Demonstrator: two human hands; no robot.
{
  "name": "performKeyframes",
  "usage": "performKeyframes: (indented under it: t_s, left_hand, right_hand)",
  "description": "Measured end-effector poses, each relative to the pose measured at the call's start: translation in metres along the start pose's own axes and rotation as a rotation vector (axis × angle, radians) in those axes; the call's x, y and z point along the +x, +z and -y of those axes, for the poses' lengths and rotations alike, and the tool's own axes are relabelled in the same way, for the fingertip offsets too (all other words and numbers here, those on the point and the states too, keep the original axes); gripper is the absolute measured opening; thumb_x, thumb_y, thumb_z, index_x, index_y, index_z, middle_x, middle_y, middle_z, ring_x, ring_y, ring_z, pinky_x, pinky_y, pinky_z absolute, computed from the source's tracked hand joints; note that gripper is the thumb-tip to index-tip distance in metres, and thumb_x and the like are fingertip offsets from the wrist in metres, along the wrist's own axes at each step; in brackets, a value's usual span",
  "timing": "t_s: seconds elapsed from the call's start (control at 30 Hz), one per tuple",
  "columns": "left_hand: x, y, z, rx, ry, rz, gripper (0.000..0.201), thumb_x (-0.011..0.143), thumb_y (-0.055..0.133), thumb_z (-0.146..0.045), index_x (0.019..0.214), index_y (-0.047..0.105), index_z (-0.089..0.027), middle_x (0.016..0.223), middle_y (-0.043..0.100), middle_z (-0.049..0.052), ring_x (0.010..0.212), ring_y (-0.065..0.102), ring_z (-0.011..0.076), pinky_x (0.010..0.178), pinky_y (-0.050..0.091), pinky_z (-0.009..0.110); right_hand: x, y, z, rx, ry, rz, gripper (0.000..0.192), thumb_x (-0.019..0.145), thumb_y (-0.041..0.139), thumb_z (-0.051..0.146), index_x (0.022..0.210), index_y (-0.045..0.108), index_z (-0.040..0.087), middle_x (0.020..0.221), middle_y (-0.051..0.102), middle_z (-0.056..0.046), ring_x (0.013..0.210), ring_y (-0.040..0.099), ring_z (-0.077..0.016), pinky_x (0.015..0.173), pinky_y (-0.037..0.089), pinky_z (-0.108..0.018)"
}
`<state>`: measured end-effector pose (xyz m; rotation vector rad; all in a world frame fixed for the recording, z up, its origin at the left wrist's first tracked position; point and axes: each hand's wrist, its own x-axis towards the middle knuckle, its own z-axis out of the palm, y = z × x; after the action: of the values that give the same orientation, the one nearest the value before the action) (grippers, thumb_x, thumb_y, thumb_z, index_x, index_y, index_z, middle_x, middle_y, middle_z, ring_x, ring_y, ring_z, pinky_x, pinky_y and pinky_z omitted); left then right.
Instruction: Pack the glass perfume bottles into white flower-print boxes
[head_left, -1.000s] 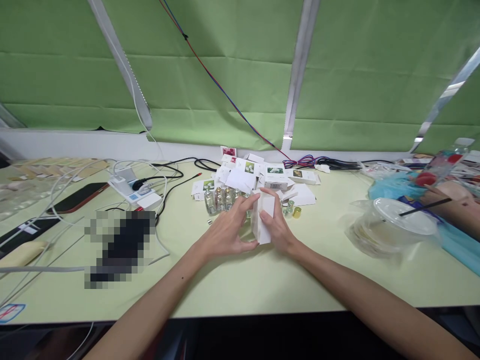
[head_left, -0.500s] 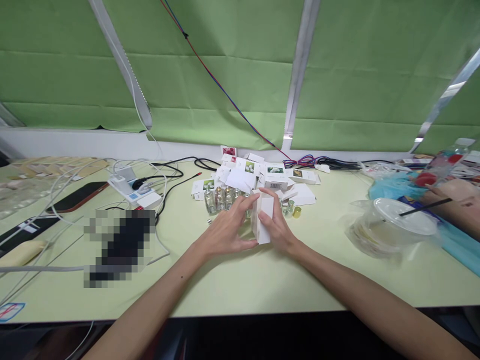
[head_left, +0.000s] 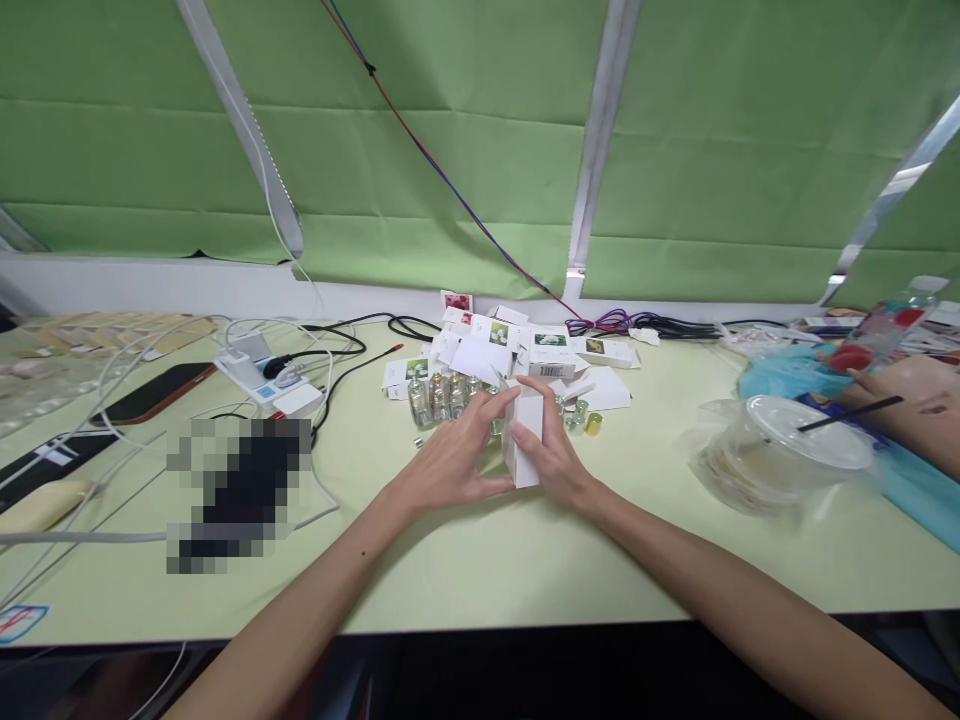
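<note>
I have both hands on a small white carton [head_left: 525, 440], which stands upright on the pale green surface [head_left: 480, 570] just in front of a row of little glass bottles [head_left: 441, 396]. My left hand [head_left: 450, 460] cups its left side, fingers curled toward the top edge and thumb low near the base. My right hand [head_left: 551, 450] presses on the right face, with one finger hooked over the top. So each grip is closed on the carton from opposite sides, which seems to me a way to keep the thin card square and steady. Both forearms reach in from the near edge and meet at the carton, wrists low, close to the surface.

Behind the bottles lies a heap of similar printed cartons [head_left: 525, 345], some flat. A few gold caps [head_left: 592, 424] sit just right of my right hand. Well to the right is a clear lidded cup [head_left: 772, 450], with another person's hand [head_left: 911, 395] beyond it. To the left are cables [head_left: 330, 350] and a phone [head_left: 157, 395].
</note>
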<state>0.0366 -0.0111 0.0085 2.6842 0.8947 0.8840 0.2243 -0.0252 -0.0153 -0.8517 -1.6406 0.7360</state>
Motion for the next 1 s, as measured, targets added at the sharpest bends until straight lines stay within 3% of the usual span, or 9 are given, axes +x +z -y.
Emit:
performKeyframes:
  t_s: [0.6, 1.0]
  left_hand:
    - [0.0004, 0.0016, 0.0001, 0.011, 0.009, 0.013, 0.100, 0.078, 0.077, -0.038, 0.155, 0.013, -0.037, 0.116, 0.051, 0.007, 0.065, 0.050, 0.0114, 0.055, 0.042, 0.024]
    - [0.0005, 0.0012, 0.0012, 0.021, 0.016, 0.017, 0.102, 0.077, 0.078, -0.037, 0.155, 0.012, -0.037, 0.115, 0.051, 0.006, 0.064, 0.048, 0.0103, 0.052, 0.037, 0.022]
  right_hand:
    - [-0.0001, 0.0009, 0.0024, -0.039, 0.033, -0.008, 0.060, 0.095, 0.052, 0.056, 0.144, 0.033, 0.026, 0.134, 0.051, -0.010, 0.112, 0.057, -0.0254, 0.102, 0.047, -0.046]
    - [0.0001, 0.0018, 0.0006, -0.032, -0.008, -0.024, 0.055, 0.097, 0.052, 0.050, 0.143, 0.034, 0.025, 0.134, 0.050, -0.011, 0.111, 0.057, -0.0246, 0.101, 0.047, -0.044]
